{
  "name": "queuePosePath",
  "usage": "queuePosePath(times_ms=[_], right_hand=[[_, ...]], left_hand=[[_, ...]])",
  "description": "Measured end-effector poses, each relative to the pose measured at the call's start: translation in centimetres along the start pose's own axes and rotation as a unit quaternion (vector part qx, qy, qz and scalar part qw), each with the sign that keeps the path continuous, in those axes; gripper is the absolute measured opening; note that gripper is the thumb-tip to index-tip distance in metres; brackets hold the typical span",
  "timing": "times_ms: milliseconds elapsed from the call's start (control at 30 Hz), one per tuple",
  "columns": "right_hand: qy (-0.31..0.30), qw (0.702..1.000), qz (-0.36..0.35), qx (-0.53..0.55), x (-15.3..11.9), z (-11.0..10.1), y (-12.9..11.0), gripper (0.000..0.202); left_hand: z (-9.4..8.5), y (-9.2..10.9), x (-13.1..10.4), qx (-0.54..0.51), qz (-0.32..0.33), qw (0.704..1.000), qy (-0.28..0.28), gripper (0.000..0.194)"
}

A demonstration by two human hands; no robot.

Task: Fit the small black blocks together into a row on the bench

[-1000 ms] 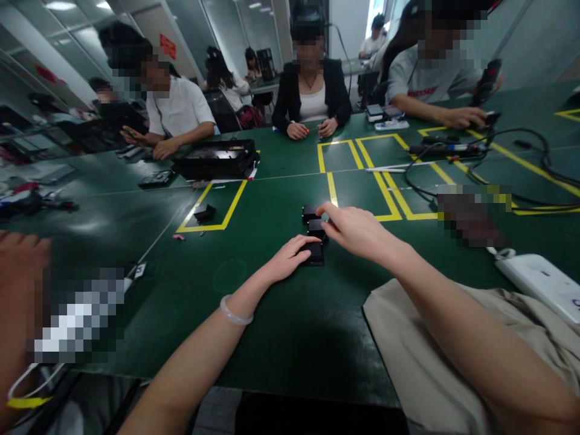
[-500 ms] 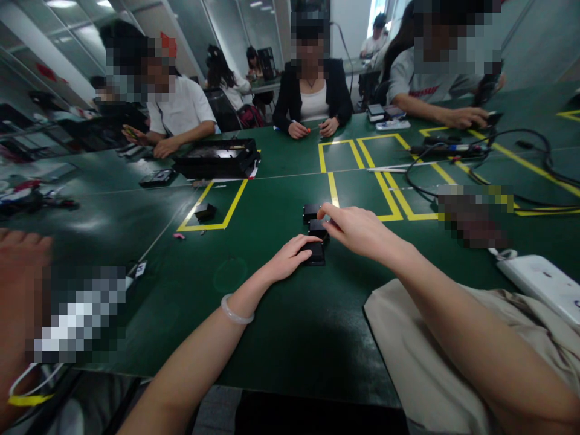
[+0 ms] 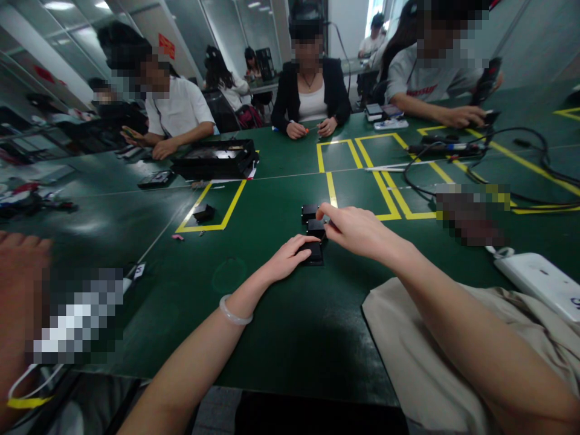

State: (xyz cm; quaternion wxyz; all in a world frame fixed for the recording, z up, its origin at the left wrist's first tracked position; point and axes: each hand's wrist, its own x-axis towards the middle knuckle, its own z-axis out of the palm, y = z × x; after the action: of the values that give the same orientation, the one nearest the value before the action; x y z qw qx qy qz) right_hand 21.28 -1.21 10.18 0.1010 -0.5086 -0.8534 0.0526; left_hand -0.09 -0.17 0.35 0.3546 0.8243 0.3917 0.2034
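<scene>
Several small black box-shaped parts stand in a row on the green table in front of me. My left hand (image 3: 294, 254) is closed around the nearest black block (image 3: 313, 252), fingers over its far side and thumb on top. Just beyond it sits a second black block (image 3: 316, 227), and a third black block (image 3: 309, 211) lies farther off. My right hand (image 3: 348, 226) hovers at the right of the second block, fingers pinched together. A thin dark sliver shows below the fingertips, too small to name.
Yellow tape (image 3: 223, 228) marks rectangles on the table (image 3: 281, 326); one at left holds a loose black part (image 3: 203, 212). A black tray (image 3: 215, 158) stands beyond. Beige cloth (image 3: 399, 338) and a white power strip (image 3: 537, 281) lie at right. Co-workers sit opposite; another person's hand (image 3: 22, 260) is at left.
The view has shifted very slightly. Both hands keep their places at the black blocks, with hardly any visible motion.
</scene>
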Motion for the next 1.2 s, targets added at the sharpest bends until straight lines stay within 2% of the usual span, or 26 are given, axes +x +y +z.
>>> queuePosePath(times_ms=[167,267,467,767,1033,1200], right_hand=[[-0.010,0.999,0.022,-0.030,0.25,0.13,-0.10,0.035],[0.000,0.999,0.024,-0.049,0.25,0.33,-0.05,0.031],[0.014,1.000,-0.014,-0.014,-0.15,0.45,-0.06,0.029],[0.019,0.999,0.016,-0.030,0.30,0.77,-0.18,0.026],[0.036,0.999,-0.008,0.025,0.06,0.78,-0.27,0.020],[0.026,0.999,0.026,-0.031,0.24,0.78,-0.30,0.029]], left_hand=[[-0.06,0.04,-0.01,0.001,-0.004,1.000,-0.001,0.036],[-0.03,0.05,-0.01,-0.001,-0.002,1.000,-0.002,0.036],[0.16,-0.33,0.04,0.005,0.005,1.000,0.004,0.036],[0.07,-0.22,0.00,0.002,0.001,1.000,0.001,0.037],[0.08,-0.15,-0.01,0.004,0.006,1.000,0.000,0.036],[0.05,-0.04,-0.02,0.003,0.004,1.000,0.001,0.036]])
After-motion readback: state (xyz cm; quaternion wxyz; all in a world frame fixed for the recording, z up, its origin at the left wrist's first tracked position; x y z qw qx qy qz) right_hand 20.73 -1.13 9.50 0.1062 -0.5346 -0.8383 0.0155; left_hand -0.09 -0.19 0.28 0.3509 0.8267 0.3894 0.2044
